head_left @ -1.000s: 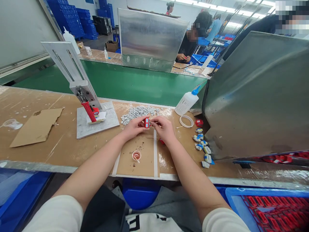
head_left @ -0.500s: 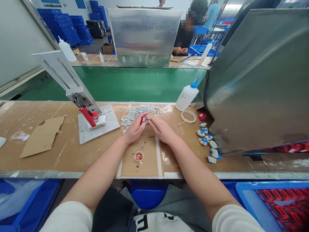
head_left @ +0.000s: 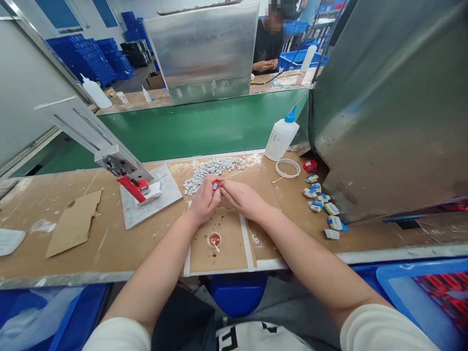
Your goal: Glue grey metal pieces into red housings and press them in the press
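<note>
My left hand (head_left: 205, 201) is closed around a small red plastic part (head_left: 217, 185) with a light blue-grey face, held above the table's middle. My right hand (head_left: 242, 196) meets it from the right, its thumb and fingers pinched together at the part's edge; whatever lies between those fingertips is hidden. Just behind the hands is a spread pile of small grey square pieces (head_left: 208, 171). Nearer to me, a small cup of reddish liquid (head_left: 214, 239) with a white-tipped stick in it stands on a taped cardboard sheet (head_left: 229, 253).
At left stands a metal press with a red handle (head_left: 130, 187), beside torn cardboard (head_left: 75, 224). A white bottle with blue cap (head_left: 282, 139), a tape roll (head_left: 287, 168) and several small yellow-blue blocks (head_left: 331, 208) lie right. A metal panel (head_left: 387, 117) rises there. A co-worker (head_left: 268, 44) sits opposite.
The camera view has tilted and shifted slightly. Both hands stay together at the red part, with the left fingers turned a little further over it.
</note>
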The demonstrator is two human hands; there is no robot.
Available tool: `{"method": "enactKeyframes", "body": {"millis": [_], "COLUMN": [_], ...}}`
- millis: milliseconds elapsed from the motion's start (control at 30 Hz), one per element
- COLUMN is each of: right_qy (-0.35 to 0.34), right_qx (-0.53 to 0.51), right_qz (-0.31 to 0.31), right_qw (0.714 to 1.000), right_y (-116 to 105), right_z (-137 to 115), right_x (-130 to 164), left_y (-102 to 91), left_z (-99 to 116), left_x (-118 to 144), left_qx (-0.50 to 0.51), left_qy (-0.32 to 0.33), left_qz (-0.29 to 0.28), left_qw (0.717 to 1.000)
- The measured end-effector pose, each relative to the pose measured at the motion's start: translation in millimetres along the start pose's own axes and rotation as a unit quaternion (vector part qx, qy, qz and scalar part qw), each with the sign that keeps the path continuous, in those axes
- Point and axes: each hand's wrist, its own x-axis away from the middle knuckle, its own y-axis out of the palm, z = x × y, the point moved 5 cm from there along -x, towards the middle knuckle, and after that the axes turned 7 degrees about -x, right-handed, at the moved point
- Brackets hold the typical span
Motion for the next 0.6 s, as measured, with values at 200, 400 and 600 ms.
{"method": "enactKeyframes", "body": {"millis": [200, 400, 600], "right_qy": [0.042, 0.020, 0.042], "right_qx": [-0.037, 0.003, -0.037], "right_qz": [0.016, 0.006, 0.001], "right_qw": [0.998, 1.000, 0.998], "right_y": [-1.2, -0.5, -1.4], "right_z": [-0.7, 2.5, 3.3], "right_x": [0.3, -0.1, 1.6], "left_y": [-1.9, -4.6, -4.9], "left_z": [0.5, 1.1, 2.2], "left_x": [0.6, 1.8, 2.5], "left_qx": [-0.014, 0.002, 0.007], "left_qy": [0.002, -0.012, -0.005], "left_qz": [0.002, -0.022, -0.041], "left_qw": [1.000, 1.000, 0.999]}}
